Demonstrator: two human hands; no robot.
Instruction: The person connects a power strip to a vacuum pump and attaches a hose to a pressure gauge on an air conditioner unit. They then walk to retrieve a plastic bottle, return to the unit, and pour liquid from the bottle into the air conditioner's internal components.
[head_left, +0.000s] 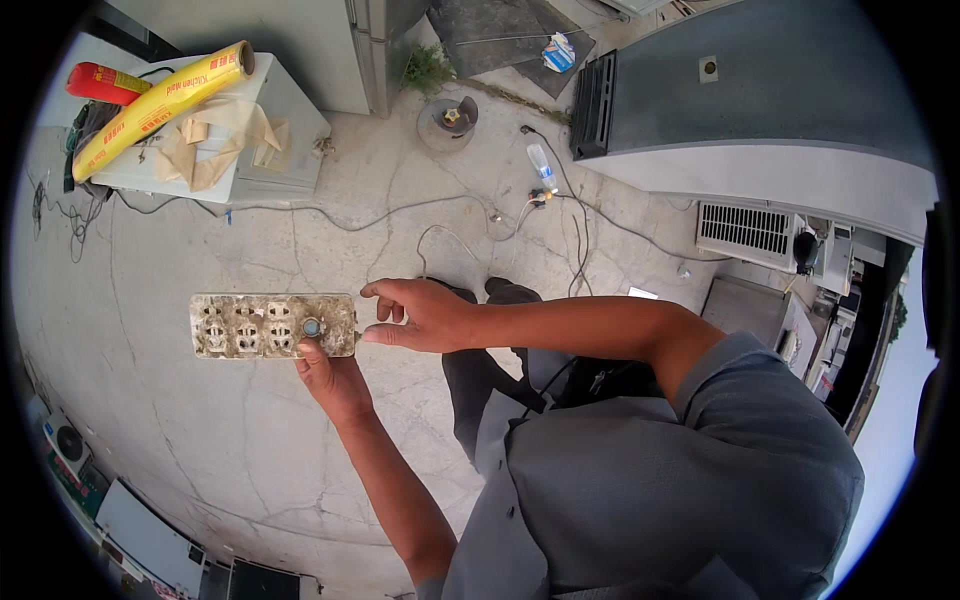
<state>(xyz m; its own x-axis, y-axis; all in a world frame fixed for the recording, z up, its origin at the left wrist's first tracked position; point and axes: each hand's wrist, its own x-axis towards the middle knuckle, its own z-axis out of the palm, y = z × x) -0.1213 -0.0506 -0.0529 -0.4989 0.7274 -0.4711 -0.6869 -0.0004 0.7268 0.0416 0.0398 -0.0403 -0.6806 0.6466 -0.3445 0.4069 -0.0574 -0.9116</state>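
Observation:
A dirty white power strip (230,326) with rows of sockets and a round bluish button lies level across the left middle of the view. My left hand (334,382) grips its lower edge below the button, thumb on the face. My right hand (420,312) is just beyond the strip's right end, fingers bent and thumb apart from them, holding nothing. Whether it touches the end or a cord there, I cannot tell. Below are my dark trouser legs and shoes on the cracked concrete floor (140,350).
A white appliance (275,160) bears a yellow roll (160,110) and red cylinder (100,83). Cables, a plastic bottle (541,167) and a round metal object (440,130) lie ahead. A large grey cabinet (760,90) and grilled unit (740,230) stand right, more units lower left.

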